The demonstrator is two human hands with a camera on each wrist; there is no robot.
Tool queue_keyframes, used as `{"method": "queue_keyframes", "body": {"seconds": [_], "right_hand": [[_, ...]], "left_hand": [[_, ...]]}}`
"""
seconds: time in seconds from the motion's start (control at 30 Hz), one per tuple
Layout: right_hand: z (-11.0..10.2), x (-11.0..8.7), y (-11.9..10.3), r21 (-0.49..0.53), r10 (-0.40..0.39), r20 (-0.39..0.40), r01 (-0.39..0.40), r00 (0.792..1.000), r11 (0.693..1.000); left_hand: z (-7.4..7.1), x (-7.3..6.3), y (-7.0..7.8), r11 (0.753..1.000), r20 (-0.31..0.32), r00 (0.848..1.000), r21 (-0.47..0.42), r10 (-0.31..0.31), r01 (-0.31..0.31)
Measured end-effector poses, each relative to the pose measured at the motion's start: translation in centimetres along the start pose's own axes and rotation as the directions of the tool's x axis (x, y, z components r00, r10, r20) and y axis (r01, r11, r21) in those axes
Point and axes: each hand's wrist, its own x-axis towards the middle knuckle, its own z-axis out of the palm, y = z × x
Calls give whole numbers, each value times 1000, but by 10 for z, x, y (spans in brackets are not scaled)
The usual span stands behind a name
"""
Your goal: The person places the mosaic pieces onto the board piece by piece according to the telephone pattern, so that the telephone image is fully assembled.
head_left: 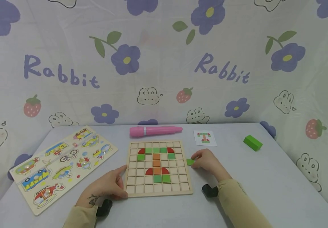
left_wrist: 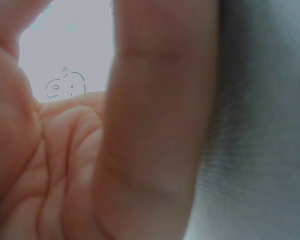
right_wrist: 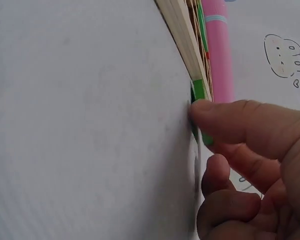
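A wooden grid board (head_left: 132, 193) lies mid-table, with green, orange and red tiles set in several of its squares. My left hand (head_left: 105, 185) rests along its left edge, thumb at the near left corner and a finger farther up. The left wrist view shows only that hand's palm and fingers (left_wrist: 155, 120) up close. Just off the board's right edge, my right hand (head_left: 208, 162) pinches a green tile (head_left: 190, 162) between thumb and fingers. In the right wrist view, part of this green tile (right_wrist: 199, 89) shows beside the board's side, the thumb covering some of it.
On the left lies a wooden vehicle puzzle board (head_left: 78, 177). A pink pen-shaped thing (head_left: 158, 130) lies behind the grid board. Right of it is a pattern card (head_left: 205, 138) with a similar tile figure. A green block (head_left: 253, 143) sits at the far right.
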Motion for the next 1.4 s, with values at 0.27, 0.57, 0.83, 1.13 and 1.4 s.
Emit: {"method": "queue_keyframes", "body": {"seconds": [0.27,0.57,0.83,1.13,1.4], "right_hand": [[-6,-3,-7,170,-84,-56,93,995,981],[13,-31,-51,606,-282,-20,236,959,760],[44,-47,-76,668,-372,80,227,925,708],[75,-50,-80,509,-379,144,260,914,821],[88,-51,-82,160,-388,163,364,907,918]], "left_hand": [[0,0,-1,1000,-3,1000,4,2,-2],[1,0,-2,1000,-5,1000,12,1,-1],[2,0,0,1000,-6,1000,4,-11,11],[2,-1,1,1000,-2,1000,-6,-14,14],[1,0,2,999,-12,999,9,-31,31]]}}
